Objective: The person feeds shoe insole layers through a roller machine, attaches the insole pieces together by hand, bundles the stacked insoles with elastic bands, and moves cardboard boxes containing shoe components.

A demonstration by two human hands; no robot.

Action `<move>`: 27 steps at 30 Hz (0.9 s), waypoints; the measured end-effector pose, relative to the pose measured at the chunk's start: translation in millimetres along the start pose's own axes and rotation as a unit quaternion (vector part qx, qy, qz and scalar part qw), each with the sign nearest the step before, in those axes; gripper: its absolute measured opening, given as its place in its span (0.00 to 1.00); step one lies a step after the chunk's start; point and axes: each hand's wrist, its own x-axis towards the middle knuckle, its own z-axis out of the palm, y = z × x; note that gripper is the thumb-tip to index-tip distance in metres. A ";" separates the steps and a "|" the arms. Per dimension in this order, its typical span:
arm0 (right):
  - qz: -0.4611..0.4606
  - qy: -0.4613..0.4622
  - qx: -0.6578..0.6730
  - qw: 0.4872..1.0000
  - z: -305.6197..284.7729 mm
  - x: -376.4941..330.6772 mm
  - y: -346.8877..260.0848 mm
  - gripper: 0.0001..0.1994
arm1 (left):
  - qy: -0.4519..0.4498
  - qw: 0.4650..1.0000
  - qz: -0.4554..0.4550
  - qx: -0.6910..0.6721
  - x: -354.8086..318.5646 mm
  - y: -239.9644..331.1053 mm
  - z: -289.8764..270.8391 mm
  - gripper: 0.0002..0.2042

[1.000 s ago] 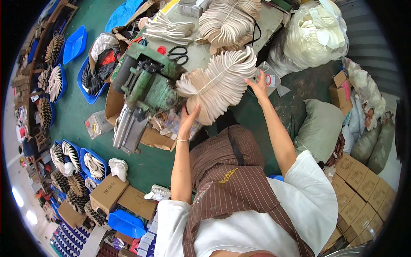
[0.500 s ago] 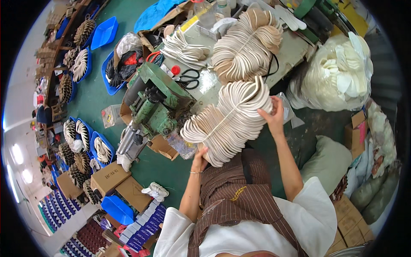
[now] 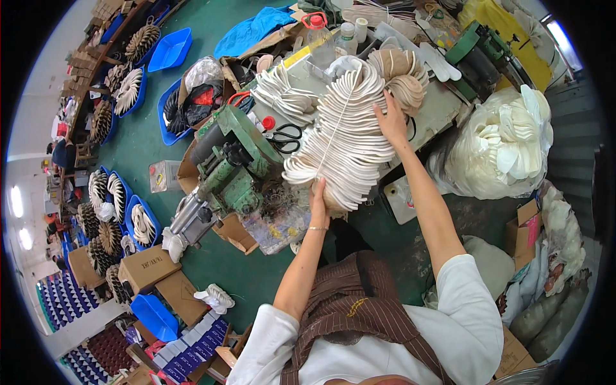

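Observation:
A long bundle of white insoles (image 3: 346, 144), strung along the middle with a cord, spans my two hands above the bench's near edge. My left hand (image 3: 319, 206) is closed on its near end, thumb on top. Against its far right side presses my right hand (image 3: 393, 123), fingers bent over the edges of the insoles. Just behind lies another tied bundle of insoles (image 3: 403, 76), tan and cream, partly hidden by the held one. Black-handled scissors (image 3: 286, 137) and a looser bunch of white strips (image 3: 285, 96) lie to the left.
A green machine (image 3: 240, 167) stands left of the bundle, with a second green machine (image 3: 478, 58) at the back right. A plastic bag of white pieces (image 3: 500, 147) sits right of the bench (image 3: 439, 106). Blue trays (image 3: 170, 50) and cardboard boxes (image 3: 149, 266) are on the left.
Both hands have carried the bundle forward and up in the view, over the bench and partly across the bundle behind. My right hand has slid toward its far end, and the view has shifted.

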 end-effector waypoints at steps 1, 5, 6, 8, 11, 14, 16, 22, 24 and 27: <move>0.028 -0.019 -0.016 0.999 -3.3 -8.8 0.0 0.29 | 0.000 1.000 -0.006 0.003 -7.9 4.4 -1.7 0.39; -0.015 0.022 0.024 0.999 -15.6 -24.4 -18.1 0.27 | 0.063 0.975 -0.103 0.187 -25.9 13.9 -17.7 0.32; -0.029 0.042 0.038 0.998 -20.0 -26.9 -24.1 0.26 | 0.074 0.968 -0.110 0.213 -25.5 14.2 -18.9 0.32; -0.025 0.027 0.059 0.998 -27.2 -35.5 -47.2 0.26 | 0.092 0.960 -0.118 0.238 -19.7 8.1 -27.5 0.32; -0.023 0.015 0.099 0.995 -25.7 -44.5 -63.3 0.27 | 0.102 0.964 -0.008 0.247 -14.2 2.3 -22.9 0.33; -0.055 0.039 0.061 0.996 -24.5 -58.5 -71.2 0.34 | 0.201 0.813 0.114 0.534 -33.5 21.7 24.7 0.30; -0.042 0.027 0.109 0.993 -28.6 -64.1 -86.3 0.38 | 0.116 0.762 0.373 0.517 -43.2 48.2 52.6 0.27; -0.096 -0.042 0.134 0.985 -28.3 -56.9 -106.4 0.54 | 0.035 0.773 0.498 0.391 13.2 112.7 106.6 0.19; -0.080 -0.044 0.164 0.982 -25.2 -48.7 -108.5 0.54 | -0.020 0.798 0.467 0.381 26.6 118.7 107.8 0.13; -0.057 -0.021 0.167 0.984 -20.4 -35.6 -114.2 0.53 | -0.076 0.800 0.416 0.426 27.5 126.0 111.9 0.09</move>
